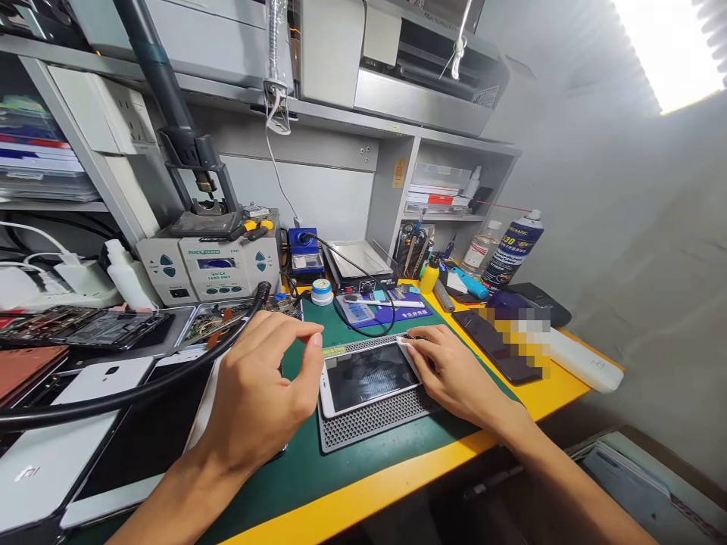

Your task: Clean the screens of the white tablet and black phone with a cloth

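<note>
A white-framed phone [369, 378] with a dark, smudged screen lies face up on a grey perforated pad [375, 424]. My left hand [266, 378] is raised beside the phone's left end, thumb and forefinger tips drawn together in a pinch. Whatever they may hold is too small to make out. At the phone's right end, my right hand [446, 367] is closed, with a small white piece [402, 341] at its fingertips over the upper right corner. Its lower fingers curl against the phone's right edge.
A green mat [307, 484] covers the yellow-edged bench. A black hose [187, 375] crosses on the left over several phones and tablets. Behind stand a soldering station [210, 265], a blue-lidded jar [322, 291] and a heating plate [360, 265]. A dark phone [494, 344] and a white roll [573, 359] lie right.
</note>
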Demonstrator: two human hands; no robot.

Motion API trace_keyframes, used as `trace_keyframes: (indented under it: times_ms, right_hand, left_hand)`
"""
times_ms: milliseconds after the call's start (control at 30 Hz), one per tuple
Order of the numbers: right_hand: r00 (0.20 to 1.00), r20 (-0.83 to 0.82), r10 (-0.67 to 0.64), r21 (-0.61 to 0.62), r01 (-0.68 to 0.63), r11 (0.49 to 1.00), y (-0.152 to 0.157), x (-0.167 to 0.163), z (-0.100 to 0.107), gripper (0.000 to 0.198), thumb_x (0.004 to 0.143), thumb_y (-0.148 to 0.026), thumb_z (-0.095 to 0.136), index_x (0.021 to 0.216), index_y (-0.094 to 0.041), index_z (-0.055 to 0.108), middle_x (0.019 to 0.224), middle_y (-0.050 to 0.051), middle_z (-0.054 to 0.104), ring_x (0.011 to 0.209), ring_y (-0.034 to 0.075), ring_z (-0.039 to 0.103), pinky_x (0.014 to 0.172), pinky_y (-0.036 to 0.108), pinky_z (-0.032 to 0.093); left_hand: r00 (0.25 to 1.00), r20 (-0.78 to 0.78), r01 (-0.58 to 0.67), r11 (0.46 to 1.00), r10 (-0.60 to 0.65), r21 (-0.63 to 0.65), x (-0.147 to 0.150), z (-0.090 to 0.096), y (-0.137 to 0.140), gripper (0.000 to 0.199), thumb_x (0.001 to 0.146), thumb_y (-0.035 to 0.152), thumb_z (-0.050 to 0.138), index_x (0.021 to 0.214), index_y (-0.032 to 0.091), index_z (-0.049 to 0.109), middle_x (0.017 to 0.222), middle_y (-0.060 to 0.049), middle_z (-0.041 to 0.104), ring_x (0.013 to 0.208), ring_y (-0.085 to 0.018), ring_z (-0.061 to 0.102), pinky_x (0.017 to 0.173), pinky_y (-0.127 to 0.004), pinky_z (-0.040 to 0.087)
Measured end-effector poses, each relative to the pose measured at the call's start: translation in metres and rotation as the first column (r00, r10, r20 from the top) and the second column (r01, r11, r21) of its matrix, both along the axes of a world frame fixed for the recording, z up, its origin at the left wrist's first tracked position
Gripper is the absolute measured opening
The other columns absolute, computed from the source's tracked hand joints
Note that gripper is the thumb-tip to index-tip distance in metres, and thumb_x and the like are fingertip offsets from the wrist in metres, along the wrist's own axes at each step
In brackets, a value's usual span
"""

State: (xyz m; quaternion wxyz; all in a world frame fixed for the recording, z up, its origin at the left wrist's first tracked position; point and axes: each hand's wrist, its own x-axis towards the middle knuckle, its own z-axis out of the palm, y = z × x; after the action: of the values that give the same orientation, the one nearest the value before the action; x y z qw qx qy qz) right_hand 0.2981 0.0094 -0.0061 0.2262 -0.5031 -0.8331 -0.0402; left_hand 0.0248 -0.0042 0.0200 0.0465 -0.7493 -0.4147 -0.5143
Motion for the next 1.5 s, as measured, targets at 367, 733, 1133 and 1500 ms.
trace_keyframes:
  times_ms: [367,733,1133,1500]
  right_hand:
    - [0.999,0.035,0.031,0.008,-0.031,0.999,0.006,-0.006,0.001,0.026,0.104,-0.023,0.047,0.108,-0.018,0.072,0.116,0.012,0.069,0.109,0.027,0.061,0.095,0.046,0.053]
    - [0.991,0.114,0.073,0.006,-0.074,0.997,0.002,-0.033,0.006,0.026,0.103,-0.020,0.046,0.115,-0.018,0.069,0.119,0.013,0.067,0.109,0.028,0.056,0.093,0.046,0.051]
    - [0.954,0.224,0.198,-0.042,-0.193,0.980,0.003,-0.077,0.014,0.029,0.103,-0.018,0.045,0.119,-0.018,0.068,0.120,0.013,0.065,0.108,0.027,0.054,0.091,0.043,0.048]
    - [0.914,0.289,0.284,-0.094,-0.268,0.959,0.006,-0.104,0.021,0.024,0.102,-0.018,0.043,0.094,-0.018,0.065,0.109,0.010,0.064,0.100,0.024,0.053,0.090,0.039,0.046]
  left_hand:
    - [1.000,0.010,-0.006,1.000,0.006,0.010,-0.003,0.002,0.000,0.009,0.090,0.012,0.059,0.088,0.015,0.068,0.083,-0.006,0.068,0.082,-0.020,0.061,0.078,-0.036,0.049]
    - [0.999,0.035,-0.017,1.000,0.017,-0.008,0.000,0.004,0.002,0.011,0.090,0.013,0.059,0.087,0.014,0.069,0.085,-0.006,0.069,0.083,-0.020,0.062,0.080,-0.036,0.049]
    - [0.996,0.076,-0.033,0.999,0.036,-0.033,-0.004,0.007,0.001,0.013,0.091,0.014,0.057,0.087,0.015,0.069,0.085,-0.006,0.070,0.084,-0.020,0.061,0.081,-0.035,0.049]
    - [0.990,0.124,-0.068,0.998,0.070,-0.017,-0.009,0.008,0.003,0.013,0.090,0.014,0.058,0.086,0.015,0.071,0.085,-0.006,0.071,0.084,-0.020,0.063,0.080,-0.034,0.050]
